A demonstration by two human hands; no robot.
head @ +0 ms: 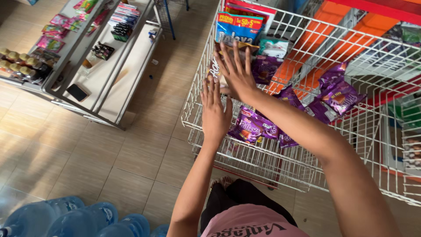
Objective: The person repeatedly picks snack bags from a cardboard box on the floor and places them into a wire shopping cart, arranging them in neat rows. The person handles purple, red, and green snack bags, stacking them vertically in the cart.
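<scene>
Both arms stretched forward over a white wire basket on a tiled floor. Left hand flat, fingers spread and apart, gripping nothing, hovering at the basket's near left rim just beside purple snack packets. Right hand further in, fingers splayed wide, palm down over a brown packet; whether touching it, cannot tell. More purple packets scattered to the right inside the basket, well apart from both hands. A blue and red bag upright at the far end. Off left, a shelf unit with small goods and bottles. Blue water jugs at bottom left.
</scene>
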